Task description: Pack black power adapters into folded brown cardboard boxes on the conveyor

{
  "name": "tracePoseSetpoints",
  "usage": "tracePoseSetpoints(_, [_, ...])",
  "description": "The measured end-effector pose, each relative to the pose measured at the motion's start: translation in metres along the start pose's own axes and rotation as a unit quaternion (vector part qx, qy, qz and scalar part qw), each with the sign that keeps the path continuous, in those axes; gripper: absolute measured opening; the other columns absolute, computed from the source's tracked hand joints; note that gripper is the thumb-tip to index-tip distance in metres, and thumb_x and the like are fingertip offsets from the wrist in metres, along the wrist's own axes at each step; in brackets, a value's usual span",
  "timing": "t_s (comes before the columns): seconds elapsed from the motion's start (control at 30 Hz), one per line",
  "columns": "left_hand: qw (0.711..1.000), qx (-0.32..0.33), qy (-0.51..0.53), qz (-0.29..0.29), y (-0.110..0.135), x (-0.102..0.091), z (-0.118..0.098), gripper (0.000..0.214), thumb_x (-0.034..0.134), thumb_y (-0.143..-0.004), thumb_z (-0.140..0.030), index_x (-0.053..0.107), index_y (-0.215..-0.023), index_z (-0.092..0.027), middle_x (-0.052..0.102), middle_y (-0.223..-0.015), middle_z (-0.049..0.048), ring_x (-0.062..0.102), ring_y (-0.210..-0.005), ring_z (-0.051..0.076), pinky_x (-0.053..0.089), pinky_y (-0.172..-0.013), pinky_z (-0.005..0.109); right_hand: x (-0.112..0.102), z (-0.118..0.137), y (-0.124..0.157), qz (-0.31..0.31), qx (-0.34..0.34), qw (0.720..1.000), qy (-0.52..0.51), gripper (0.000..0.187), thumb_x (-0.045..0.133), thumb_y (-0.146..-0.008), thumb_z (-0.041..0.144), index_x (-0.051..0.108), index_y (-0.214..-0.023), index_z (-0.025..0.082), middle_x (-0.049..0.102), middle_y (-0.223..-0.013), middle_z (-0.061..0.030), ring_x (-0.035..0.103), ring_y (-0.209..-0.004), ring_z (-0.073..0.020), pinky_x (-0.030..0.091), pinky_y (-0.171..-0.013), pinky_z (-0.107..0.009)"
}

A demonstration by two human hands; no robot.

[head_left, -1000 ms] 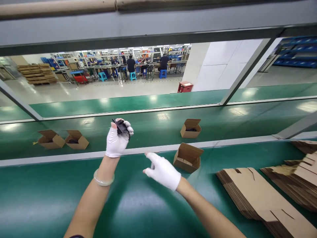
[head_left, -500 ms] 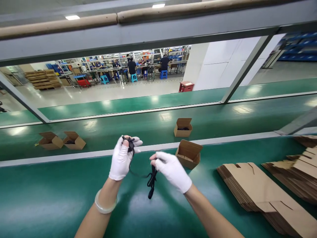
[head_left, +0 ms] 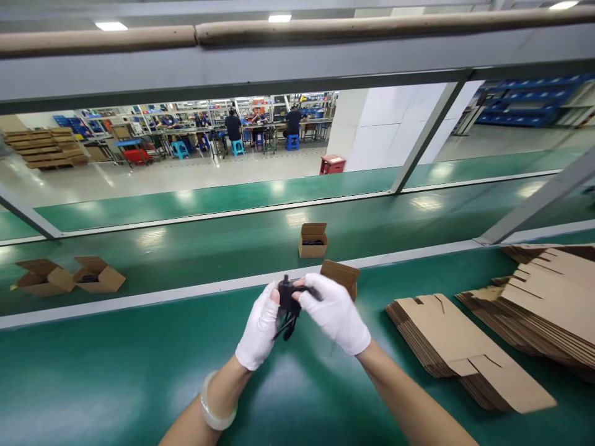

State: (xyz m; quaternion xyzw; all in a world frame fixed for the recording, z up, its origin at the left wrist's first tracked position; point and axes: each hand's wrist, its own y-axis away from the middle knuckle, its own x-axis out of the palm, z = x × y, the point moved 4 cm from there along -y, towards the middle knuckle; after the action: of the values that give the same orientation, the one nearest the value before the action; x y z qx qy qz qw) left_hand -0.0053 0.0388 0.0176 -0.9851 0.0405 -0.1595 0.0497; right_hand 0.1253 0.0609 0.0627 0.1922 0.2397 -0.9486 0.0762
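A black power adapter with a prong-like end pointing up sits in my left hand, which wears a white glove with bare fingertips. My right hand, gloved the same way, pinches the adapter's bundled black cable close beside it. Loops of the cable hang below the fingers. Just behind my right hand stands an open cardboard box, partly hidden by that hand.
On the far green belt stand an open box with dark cable inside and two more open boxes at left. Flat cardboard stacks lie to the right. Metal posts rise behind the belt; people sit at distant benches.
My left hand has moved right with the adapter, and my hands have come together, bringing the cable bundle against it. The view has turned slightly right.
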Motion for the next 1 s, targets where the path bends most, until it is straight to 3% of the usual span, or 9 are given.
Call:
tracePoseSetpoints(0.17, [0.994, 0.003, -0.103, -0.022, -0.036, 0.007, 0.044, 0.057, 0.047, -0.086, -0.049, 0.038, -0.133, -0.018, 0.045, -0.138, 0.0138, 0.04, -0.13, 0.026, 0.031, -0.108, 0.042, -0.063, -0.015, -0.004, -0.224, -0.064, 0.969, 0.086, 0.01, 0.055, -0.082, 0.028, 0.059, -0.087, 0.021, 0.064, -0.081, -0.0028, 0.061, -0.069, -0.0158, 0.051, -0.064, -0.029])
tracePoseSetpoints(0.27, [0.975, -0.013, -0.223, -0.001, -0.063, 0.024, 0.081, 0.064, 0.058, -0.08, -0.032, 0.033, -0.137, -0.017, 0.037, -0.144, 0.0134, 0.031, -0.135, 0.026, 0.023, -0.112, 0.044, -0.077, -0.034, -0.003, -0.228, -0.128, 0.942, 0.212, 0.01, 0.053, -0.085, 0.027, 0.059, -0.089, 0.02, 0.065, -0.086, -0.0042, 0.061, -0.075, -0.016, 0.05, -0.07, -0.028])
tracePoseSetpoints(0.37, [0.967, -0.012, -0.251, 0.035, -0.085, 0.043, 0.105, 0.064, 0.056, -0.074, -0.015, 0.038, -0.135, -0.015, 0.039, -0.144, 0.0118, 0.032, -0.135, 0.026, 0.022, -0.113, 0.043, -0.075, -0.057, -0.004, -0.137, -0.154, 0.915, 0.346, 0.017, 0.044, -0.089, 0.025, 0.059, -0.088, 0.018, 0.065, -0.084, -0.0072, 0.061, -0.075, -0.0174, 0.049, -0.069, -0.028])
tracePoseSetpoints(0.47, [0.967, -0.004, -0.245, 0.068, -0.094, 0.052, 0.114, 0.059, 0.046, -0.07, -0.007, 0.047, -0.128, -0.017, 0.049, -0.136, 0.0075, 0.04, -0.13, 0.022, 0.026, -0.112, 0.04, -0.063, -0.075, -0.009, 0.043, -0.105, 0.869, 0.482, 0.022, 0.039, -0.089, 0.019, 0.061, -0.09, 0.014, 0.065, -0.084, -0.0108, 0.062, -0.076, -0.0203, 0.047, -0.068, -0.03])
tracePoseSetpoints(0.57, [0.966, -0.004, -0.245, 0.081, -0.095, 0.049, 0.119, 0.058, 0.043, -0.069, -0.007, 0.048, -0.126, -0.016, 0.052, -0.133, 0.0068, 0.042, -0.128, 0.021, 0.027, -0.112, 0.04, -0.047, -0.085, -0.015, 0.242, -0.02, 0.819, 0.52, 0.023, 0.043, -0.085, 0.011, 0.062, -0.097, 0.012, 0.066, -0.089, -0.0138, 0.064, -0.082, -0.0234, 0.047, -0.069, -0.031])
tracePoseSetpoints(0.63, [0.965, -0.007, -0.246, 0.087, -0.092, 0.045, 0.122, 0.057, 0.045, -0.069, -0.008, 0.049, -0.125, -0.016, 0.052, -0.133, 0.0076, 0.042, -0.128, 0.023, 0.027, -0.112, 0.04, -0.036, -0.088, -0.021, 0.307, 0.009, 0.807, 0.504, 0.023, 0.047, -0.081, 0.008, 0.064, -0.095, 0.011, 0.067, -0.09, -0.0147, 0.065, -0.084, -0.0251, 0.047, -0.071, -0.033])
tracePoseSetpoints(0.87, [0.97, -0.002, -0.225, 0.096, -0.088, 0.042, 0.131, 0.047, 0.045, -0.071, -0.013, 0.054, -0.117, -0.015, 0.058, -0.126, 0.0088, 0.051, -0.119, 0.023, 0.033, -0.107, 0.041, -0.014, -0.12, -0.039, 0.33, 0.07, 0.848, 0.409, 0.005, 0.067, -0.057, 0.009, 0.066, -0.06, 0.013, 0.066, -0.058, -0.0081, 0.065, -0.058, -0.0219, 0.049, -0.06, -0.029])
tracePoseSetpoints(0.93, [0.972, 0.003, -0.218, 0.085, -0.087, 0.043, 0.134, 0.046, 0.047, -0.073, -0.016, 0.053, -0.119, -0.015, 0.057, -0.126, 0.0097, 0.051, -0.12, 0.023, 0.034, -0.107, 0.04, -0.018, -0.123, -0.038, 0.285, 0.079, 0.882, 0.367, 0.012, 0.068, -0.054, 0.013, 0.059, -0.046, 0.016, 0.059, -0.044, -0.002, 0.059, -0.043, -0.0166, 0.047, -0.051, -0.026])
tracePoseSetpoints(1.0, [0.974, 0.01, -0.215, 0.071, -0.084, 0.044, 0.136, 0.043, 0.049, -0.075, -0.02, 0.054, -0.117, -0.016, 0.059, -0.123, 0.0099, 0.052, -0.118, 0.024, 0.036, -0.105, 0.04, -0.029, -0.116, -0.035, 0.183, 0.074, 0.93, 0.309, 0.022, 0.067, -0.057, 0.019, 0.053, -0.039, 0.019, 0.053, -0.037, 0.0024, 0.052, -0.035, -0.0125, 0.044, -0.046, -0.023])
